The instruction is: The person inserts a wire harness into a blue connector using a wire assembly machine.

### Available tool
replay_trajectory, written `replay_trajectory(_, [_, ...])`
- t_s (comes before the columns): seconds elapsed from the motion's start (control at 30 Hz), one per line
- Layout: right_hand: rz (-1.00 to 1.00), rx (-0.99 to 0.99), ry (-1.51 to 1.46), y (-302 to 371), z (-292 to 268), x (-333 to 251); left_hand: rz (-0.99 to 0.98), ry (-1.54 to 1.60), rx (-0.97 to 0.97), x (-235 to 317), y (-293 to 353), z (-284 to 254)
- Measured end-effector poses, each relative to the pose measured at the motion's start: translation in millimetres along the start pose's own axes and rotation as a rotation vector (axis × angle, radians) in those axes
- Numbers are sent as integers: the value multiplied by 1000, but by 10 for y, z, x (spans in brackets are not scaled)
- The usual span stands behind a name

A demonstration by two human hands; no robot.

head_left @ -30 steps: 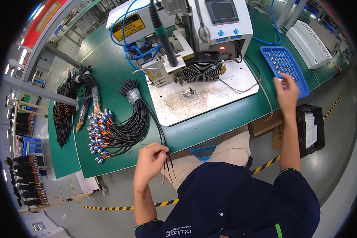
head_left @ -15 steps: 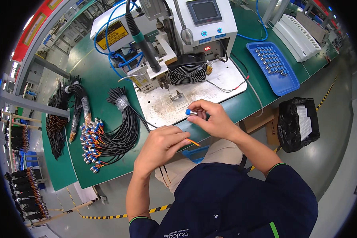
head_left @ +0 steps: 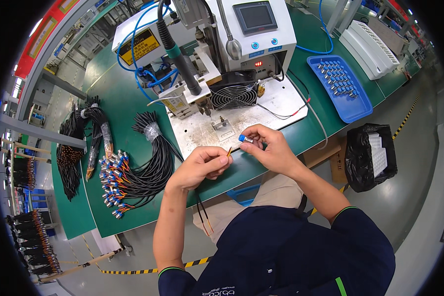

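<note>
Before the machine (head_left: 265, 37), your left hand (head_left: 201, 166) pinches coloured wire ends (head_left: 230, 151), your right hand (head_left: 271, 150) a blue-capped connector (head_left: 245, 139), just apart. Probably lining-up; next move calls for steady aim.

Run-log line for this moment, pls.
left hand: pinches orange-yellow wire end | right hand: holds blue-and-silver connector | wire end, connector: apart | blue tray: holds similar connectors
</note>
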State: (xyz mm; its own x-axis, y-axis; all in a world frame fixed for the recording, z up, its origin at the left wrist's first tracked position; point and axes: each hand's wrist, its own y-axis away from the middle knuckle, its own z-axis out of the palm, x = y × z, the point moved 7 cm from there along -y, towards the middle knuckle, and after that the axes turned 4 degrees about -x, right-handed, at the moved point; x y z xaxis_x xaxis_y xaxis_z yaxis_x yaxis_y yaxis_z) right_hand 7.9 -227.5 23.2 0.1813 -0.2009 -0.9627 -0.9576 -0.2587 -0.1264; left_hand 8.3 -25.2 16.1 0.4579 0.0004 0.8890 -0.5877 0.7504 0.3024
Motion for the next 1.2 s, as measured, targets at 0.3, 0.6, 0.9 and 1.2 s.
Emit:
replay_trajectory(0.3, [12, -10, -14, -20, 48, -43, 141, 351, 126, -114, -14, -236])
replay_trajectory(0.6, [19, -30, -20, -34, 93, -76, 238, 561, 150, -165, 5, -332])
replay_trajectory(0.9, [26, -61, -102, -147, 138, -17, 301, 478, 249, -114, 38, -404])
replay_trajectory(1.2, [7, -35, -286, -375, 142, 129, 359, 300, 432, 62, 87, -598])
